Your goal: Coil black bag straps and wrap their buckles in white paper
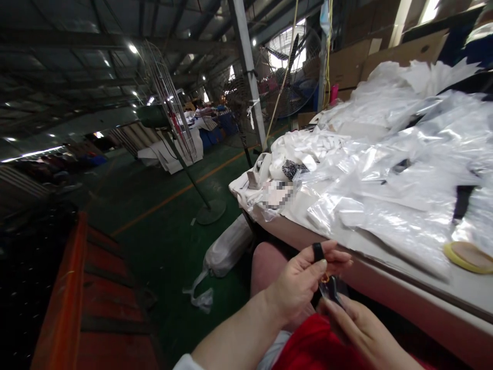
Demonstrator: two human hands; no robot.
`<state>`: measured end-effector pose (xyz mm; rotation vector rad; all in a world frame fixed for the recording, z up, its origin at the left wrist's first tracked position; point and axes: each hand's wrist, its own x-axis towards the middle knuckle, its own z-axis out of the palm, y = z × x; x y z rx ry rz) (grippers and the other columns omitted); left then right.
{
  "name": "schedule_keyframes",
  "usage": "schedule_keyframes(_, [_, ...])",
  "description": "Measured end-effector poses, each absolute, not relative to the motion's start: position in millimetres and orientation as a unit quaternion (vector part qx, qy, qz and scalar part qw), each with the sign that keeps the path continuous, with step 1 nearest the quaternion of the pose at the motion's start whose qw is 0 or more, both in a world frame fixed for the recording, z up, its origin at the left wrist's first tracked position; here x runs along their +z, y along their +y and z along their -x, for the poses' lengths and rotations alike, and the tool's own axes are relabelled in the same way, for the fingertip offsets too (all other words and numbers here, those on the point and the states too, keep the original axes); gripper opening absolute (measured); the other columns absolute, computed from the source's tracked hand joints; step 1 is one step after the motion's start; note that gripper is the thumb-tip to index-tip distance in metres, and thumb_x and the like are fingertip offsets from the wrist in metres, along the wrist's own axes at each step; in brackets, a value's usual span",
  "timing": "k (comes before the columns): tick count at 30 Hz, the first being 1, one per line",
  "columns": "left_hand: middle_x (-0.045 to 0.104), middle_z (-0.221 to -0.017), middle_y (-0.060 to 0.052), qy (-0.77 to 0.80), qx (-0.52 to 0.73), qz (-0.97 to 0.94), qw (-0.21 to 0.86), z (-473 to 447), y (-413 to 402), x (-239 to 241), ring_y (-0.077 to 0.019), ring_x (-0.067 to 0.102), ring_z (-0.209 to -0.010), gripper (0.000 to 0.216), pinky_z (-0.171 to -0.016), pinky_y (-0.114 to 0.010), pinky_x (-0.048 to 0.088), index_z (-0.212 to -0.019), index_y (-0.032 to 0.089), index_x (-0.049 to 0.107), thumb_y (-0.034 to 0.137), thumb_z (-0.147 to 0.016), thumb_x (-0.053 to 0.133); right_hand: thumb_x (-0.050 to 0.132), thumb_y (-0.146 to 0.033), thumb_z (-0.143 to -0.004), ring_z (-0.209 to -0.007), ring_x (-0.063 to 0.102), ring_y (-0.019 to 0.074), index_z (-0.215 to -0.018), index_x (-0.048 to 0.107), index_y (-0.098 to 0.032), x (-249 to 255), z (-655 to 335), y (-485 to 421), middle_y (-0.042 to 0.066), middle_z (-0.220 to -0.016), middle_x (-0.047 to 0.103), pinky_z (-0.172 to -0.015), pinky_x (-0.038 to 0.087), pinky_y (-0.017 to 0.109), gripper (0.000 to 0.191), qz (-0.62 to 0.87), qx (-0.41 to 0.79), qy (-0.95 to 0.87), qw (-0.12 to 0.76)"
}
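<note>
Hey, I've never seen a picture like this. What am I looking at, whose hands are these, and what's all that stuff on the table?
This is one picture from a camera worn on a person's head, looking forward and down, so the hands at the bottom are that person's own. The left hand and right hand together hold a small dark piece, too small to name. A black band sits on one left finger. On the table lie clear plastic bags, white cloth and a yellow tape roll. A standing fan is on the floor beyond.
</note>
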<state>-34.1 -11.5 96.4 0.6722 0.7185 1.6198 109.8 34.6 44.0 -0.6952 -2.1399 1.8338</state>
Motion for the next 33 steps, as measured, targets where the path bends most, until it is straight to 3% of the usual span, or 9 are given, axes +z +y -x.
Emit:
schedule_keyframes(5, [0.057, -0.137, -0.012, 0.463, 0.528, -0.595, 0.392, 30, -19, 99, -0.0226, 0.053, -0.128, 0.042, -0.111, -0.038, 0.038, -0.136, 0.019, 0.054, 0.019, -0.098, 0.037, 0.035, -0.057, -0.096, -0.074, 0.062, 0.0221, -0.090, 0.066, -0.017, 25, -112, 41, 0.006, -0.073, 0.065, -0.069, 0.054, 0.030, 0.051, 0.243, 0.623, -0.731, 0.134])
schedule_keyframes(10, [0.046, -0.148, -0.011, 0.483, 0.291, -0.820, 0.100, 30, -16, 88, -0.0182, 0.039, -0.138, 0.043, -0.117, -0.034, 0.030, -0.139, 0.014, 0.049, 0.018, -0.098, 0.037, 0.044, -0.058, -0.090, -0.085, 0.066, 0.0299, -0.099, 0.073, -0.020, -6, -123, 52, 0.014, -0.086, 0.071, -0.080, 0.056, 0.044, 0.049, 0.212, 0.533, -0.782, 0.244])
schedule_keyframes(14, [0.045, -0.148, -0.008, 0.480, 0.232, -0.846, 0.013, 27, -17, 81, -0.0173, 0.034, -0.141, 0.043, -0.118, -0.036, 0.028, -0.139, 0.018, 0.047, 0.017, -0.099, 0.034, 0.047, -0.052, -0.089, -0.089, 0.066, 0.0306, -0.108, 0.070, -0.026, -15, -125, 53, 0.012, -0.094, 0.071, -0.079, 0.057, 0.045, 0.040, 0.213, 0.536, -0.781, 0.240])
schedule_keyframes(17, [0.053, -0.141, -0.011, 0.480, 0.210, -0.852, 0.006, 27, -18, 78, -0.0198, 0.044, -0.134, 0.044, -0.115, -0.038, 0.032, -0.139, 0.015, 0.046, 0.018, -0.097, 0.036, 0.043, -0.051, -0.091, -0.096, 0.064, 0.0315, -0.111, 0.068, -0.023, -2, -123, 47, 0.013, -0.099, 0.070, -0.082, 0.055, 0.045, 0.042, 0.237, 0.541, -0.773, 0.232])
schedule_keyframes(20, [0.067, -0.115, -0.014, 0.514, 0.208, -0.832, 0.027, 28, -15, 74, -0.0243, 0.061, -0.109, 0.045, -0.102, -0.041, 0.045, -0.134, 0.008, 0.049, 0.021, -0.091, 0.041, 0.049, -0.056, -0.089, -0.073, 0.061, 0.0242, -0.086, 0.069, -0.016, 26, -121, 45, 0.009, -0.077, 0.066, -0.069, 0.054, 0.037, 0.044, 0.258, 0.613, -0.731, 0.152])
schedule_keyframes(23, [0.069, -0.097, -0.016, 0.532, 0.221, -0.813, 0.082, 31, -12, 73, -0.0281, 0.064, -0.092, 0.039, -0.089, -0.042, 0.050, -0.117, 0.005, 0.060, 0.023, -0.085, 0.045, 0.063, -0.061, -0.079, -0.053, 0.039, 0.0105, -0.062, 0.055, -0.015, 52, -123, 46, -0.001, -0.058, 0.049, -0.051, 0.039, 0.024, 0.050, 0.263, 0.726, -0.633, 0.058])
schedule_keyframes(27, [0.068, -0.090, -0.014, 0.520, 0.324, -0.735, 0.290, 35, -8, 70, -0.0253, 0.064, -0.086, 0.039, -0.085, -0.040, 0.050, -0.116, 0.007, 0.059, 0.023, -0.088, 0.038, 0.064, -0.060, -0.079, -0.049, 0.023, 0.0064, -0.067, 0.056, -0.015, 67, -131, 50, -0.007, -0.053, 0.035, -0.045, 0.019, 0.021, 0.048, 0.251, 0.788, -0.563, 0.003])
schedule_keyframes(31, [0.069, -0.082, -0.009, 0.448, 0.497, -0.452, 0.590, 38, 1, 61, -0.0190, 0.066, -0.076, 0.035, -0.080, -0.035, 0.050, -0.119, 0.012, 0.052, 0.034, -0.095, 0.039, 0.057, -0.064, -0.083, -0.049, 0.022, 0.0076, -0.075, 0.062, -0.014, 68, -137, 51, -0.007, -0.053, 0.032, -0.046, 0.018, 0.023, 0.050, 0.256, 0.766, -0.589, -0.023])
schedule_keyframes(33, [0.071, -0.087, -0.011, 0.370, 0.574, -0.295, 0.668, 40, 6, 58, -0.0199, 0.069, -0.082, 0.030, -0.086, -0.036, 0.048, -0.114, 0.012, 0.053, 0.032, -0.092, 0.050, 0.054, -0.068, -0.083, -0.051, 0.024, 0.0088, -0.075, 0.062, -0.015, 68, -135, 48, -0.006, -0.056, 0.033, -0.048, 0.022, 0.023, 0.054, 0.271, 0.731, -0.626, -0.013])
